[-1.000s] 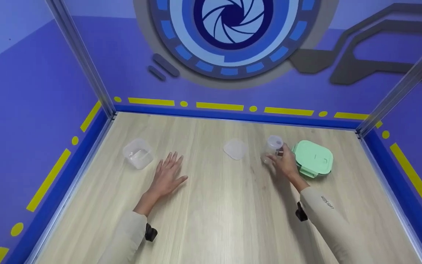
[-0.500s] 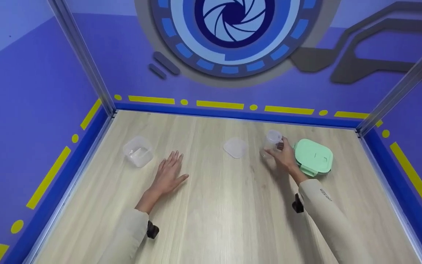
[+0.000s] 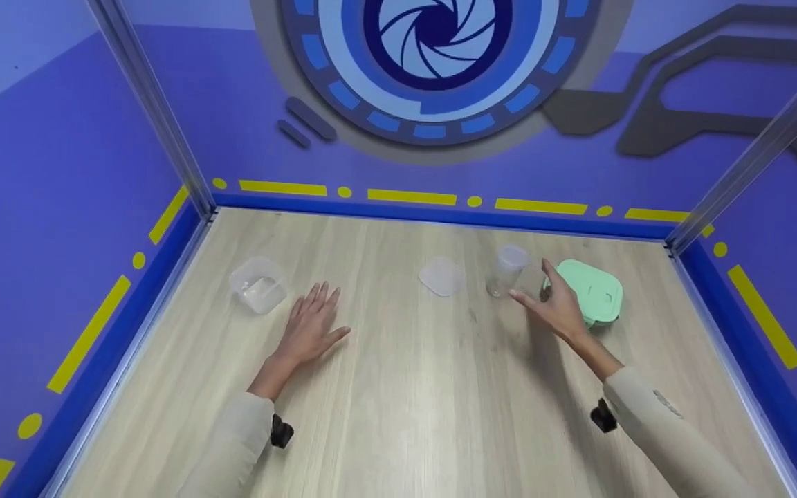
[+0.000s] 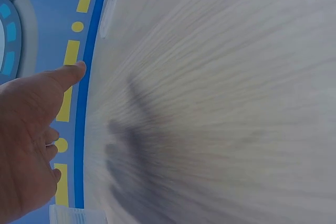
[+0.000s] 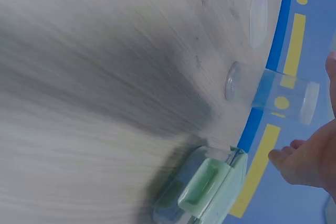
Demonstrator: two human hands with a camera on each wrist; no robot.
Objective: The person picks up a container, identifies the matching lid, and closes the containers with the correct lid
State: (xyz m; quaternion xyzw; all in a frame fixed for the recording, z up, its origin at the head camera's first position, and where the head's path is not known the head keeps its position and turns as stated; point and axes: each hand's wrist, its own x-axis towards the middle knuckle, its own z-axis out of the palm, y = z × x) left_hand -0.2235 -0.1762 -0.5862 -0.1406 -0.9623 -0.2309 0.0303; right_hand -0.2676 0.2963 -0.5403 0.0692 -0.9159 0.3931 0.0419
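A clear cylindrical jar with a translucent lid [image 3: 507,271] stands upright on the table, towards the back right. My right hand [image 3: 556,302] is just right of it, thumb and fingers spread apart, holding nothing. In the right wrist view a gap shows between the jar [image 5: 272,94] and the fingers. Beyond that hand sits a glass food box with a mint-green clip lid [image 3: 593,290], partly covered by the hand. My left hand [image 3: 310,328] is palm down over the left part of the table with its fingers straight. Nearest to it is a translucent square tub without a lid [image 3: 259,285].
A flat translucent lid [image 3: 441,276] lies at the back middle, between the left hand and the jar. Blue walls with metal posts [image 3: 198,187] border the wooden table [image 3: 398,387] at the back and both sides.
My right hand has let go of the jar and drawn off to the right, its fingers spreading. Before that, the jar shifted slightly towards the back. The left hand keeps its place.
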